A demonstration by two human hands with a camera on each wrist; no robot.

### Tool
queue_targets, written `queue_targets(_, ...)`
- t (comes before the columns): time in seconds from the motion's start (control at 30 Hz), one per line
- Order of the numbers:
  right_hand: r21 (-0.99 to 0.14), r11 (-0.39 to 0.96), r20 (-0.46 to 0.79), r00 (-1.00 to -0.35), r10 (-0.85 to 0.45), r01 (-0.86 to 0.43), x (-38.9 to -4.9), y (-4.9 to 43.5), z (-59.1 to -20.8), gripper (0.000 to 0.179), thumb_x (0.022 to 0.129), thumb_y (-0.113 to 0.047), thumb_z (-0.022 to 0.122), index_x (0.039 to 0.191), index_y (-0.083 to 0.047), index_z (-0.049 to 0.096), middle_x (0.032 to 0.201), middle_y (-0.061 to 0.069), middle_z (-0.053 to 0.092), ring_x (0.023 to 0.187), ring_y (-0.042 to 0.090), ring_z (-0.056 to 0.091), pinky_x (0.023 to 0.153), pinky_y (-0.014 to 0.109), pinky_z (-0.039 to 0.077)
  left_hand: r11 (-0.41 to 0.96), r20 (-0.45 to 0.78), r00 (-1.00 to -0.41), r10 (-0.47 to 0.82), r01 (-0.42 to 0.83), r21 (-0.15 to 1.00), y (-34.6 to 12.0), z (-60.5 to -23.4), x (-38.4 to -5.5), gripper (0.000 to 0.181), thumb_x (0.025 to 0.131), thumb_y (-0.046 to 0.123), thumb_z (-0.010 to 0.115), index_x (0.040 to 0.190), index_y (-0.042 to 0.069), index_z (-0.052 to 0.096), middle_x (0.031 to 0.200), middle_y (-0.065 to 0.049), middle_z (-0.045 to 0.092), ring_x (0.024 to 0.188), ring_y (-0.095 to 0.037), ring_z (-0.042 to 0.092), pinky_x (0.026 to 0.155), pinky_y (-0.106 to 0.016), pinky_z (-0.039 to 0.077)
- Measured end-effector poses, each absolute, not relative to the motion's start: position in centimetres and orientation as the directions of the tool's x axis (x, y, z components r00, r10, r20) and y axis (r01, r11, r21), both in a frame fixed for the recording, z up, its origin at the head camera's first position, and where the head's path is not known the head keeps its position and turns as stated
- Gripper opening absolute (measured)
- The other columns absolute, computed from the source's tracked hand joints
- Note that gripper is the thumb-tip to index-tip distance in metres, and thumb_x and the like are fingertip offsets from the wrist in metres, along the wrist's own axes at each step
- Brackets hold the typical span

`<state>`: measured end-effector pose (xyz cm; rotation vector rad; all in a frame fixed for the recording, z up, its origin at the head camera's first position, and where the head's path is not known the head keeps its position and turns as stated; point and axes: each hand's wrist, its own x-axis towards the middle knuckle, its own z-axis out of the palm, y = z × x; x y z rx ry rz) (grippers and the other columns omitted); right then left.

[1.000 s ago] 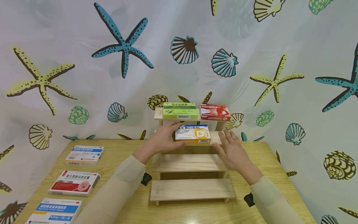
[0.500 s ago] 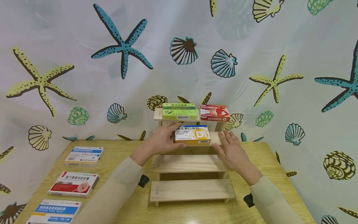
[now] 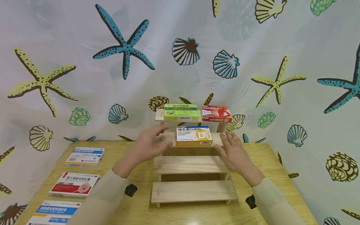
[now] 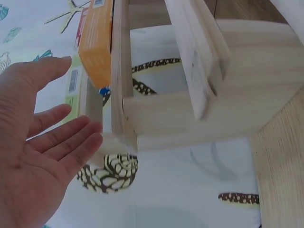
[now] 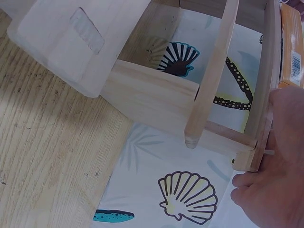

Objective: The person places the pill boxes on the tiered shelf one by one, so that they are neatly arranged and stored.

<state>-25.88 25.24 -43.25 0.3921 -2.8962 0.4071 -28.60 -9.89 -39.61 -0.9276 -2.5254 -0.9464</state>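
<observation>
A white and yellow vitamin D medicine box (image 3: 194, 136) sits upright on the second-highest step of a wooden stepped rack (image 3: 192, 164). My left hand (image 3: 146, 143) is just left of that box, apart from it, thumb and fingers spread with nothing between them. In the left wrist view the same hand (image 4: 42, 123) shows its palm beside the rack's end. My right hand (image 3: 236, 153) rests on the right end of that step, fingers extended, thumb near the box's lower right corner. A green medicine box (image 3: 181, 112) and a red medicine box (image 3: 216, 113) stand on the top step.
On the left of the wooden table (image 3: 126, 206) lie a blue and white medicine box (image 3: 85, 156), a red and white one (image 3: 73, 184) and another blue and white one (image 3: 56, 212). A curtain (image 3: 180, 81) printed with shells and starfish hangs behind the rack.
My left hand has let go of the vitamin D box and moved left, away from it. The box stays on the step, and my right hand has not visibly moved.
</observation>
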Motion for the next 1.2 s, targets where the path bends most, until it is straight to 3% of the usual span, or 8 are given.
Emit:
queue_targets(0.23,-0.256,0.926,0.209,-0.951,-0.227,-0.277,-25.9,25.4,-43.5,0.069,0.113,-0.045,0.041,0.161,0.005,0.034,0.168,0.033,0.028,0.157,0.054,0.023,0.128,0.066,0.021,0.585,0.541,-0.74,0.4,0.66,0.47,-14.0,-40.5,-27.5,0.044,0.093,0.016,0.082,0.131,0.0,0.068,0.126,-0.018,0.074,0.111,-0.036,0.073,0.093,-0.052,0.061)
queue_targets(0.7,-0.25,0.928,0.212,-0.951,-0.224,-0.274,-25.9,25.6,-43.6,0.069,0.113,-0.045,0.041,0.161,0.004,0.034,0.168,0.032,0.027,0.157,0.054,0.022,0.128,0.065,0.021,0.69,0.524,-0.811,0.259,0.535,0.487,-21.1,-42.2,-23.6,0.045,0.094,0.025,0.081,0.136,0.012,0.068,0.126,-0.011,0.076,0.113,-0.032,0.071,0.089,-0.053,0.058)
queue_targets(0.8,-0.253,0.928,0.208,-0.952,-0.225,-0.274,-25.9,25.5,-43.5,0.07,0.113,-0.046,0.04,0.162,0.004,0.034,0.168,0.032,0.027,0.157,0.054,0.022,0.128,0.065,0.021,0.709,0.505,-0.834,0.225,0.495,0.503,-22.4,-42.5,-22.6,0.047,0.094,0.027,0.081,0.137,0.014,0.068,0.126,-0.012,0.076,0.113,-0.033,0.07,0.088,-0.047,0.056)
queue_targets(0.97,-0.256,0.928,0.201,-0.954,-0.223,-0.271,-25.9,25.4,-43.5,0.07,0.113,-0.045,0.04,0.162,0.005,0.033,0.169,0.032,0.027,0.158,0.053,0.022,0.129,0.065,0.02,0.732,0.475,-0.865,0.162,0.428,0.53,-24.6,-43.0,-21.1,0.049,0.094,0.028,0.082,0.139,0.014,0.067,0.127,-0.014,0.075,0.113,-0.033,0.067,0.088,-0.022,0.05)
queue_targets(1.07,-0.255,0.927,0.204,-0.953,-0.225,-0.273,-25.9,25.4,-43.4,0.07,0.113,-0.045,0.041,0.161,0.005,0.034,0.168,0.032,0.027,0.157,0.054,0.022,0.128,0.065,0.02,0.758,0.445,-0.887,0.124,0.374,0.534,-26.1,-43.4,-20.3,0.05,0.094,0.03,0.082,0.138,0.014,0.067,0.129,-0.016,0.074,0.113,-0.036,0.065,0.085,-0.016,0.047)
queue_targets(1.2,-0.247,0.928,0.207,-0.951,-0.23,-0.278,-25.9,25.3,-43.4,0.07,0.113,-0.045,0.04,0.161,0.005,0.034,0.168,0.033,0.028,0.157,0.054,0.023,0.128,0.065,0.021,0.785,0.393,-0.917,0.069,0.293,0.546,-28.2,-44.3,-19.3,0.049,0.094,0.032,0.082,0.137,0.013,0.068,0.132,-0.021,0.071,0.113,-0.042,0.066,0.083,-0.029,0.053)
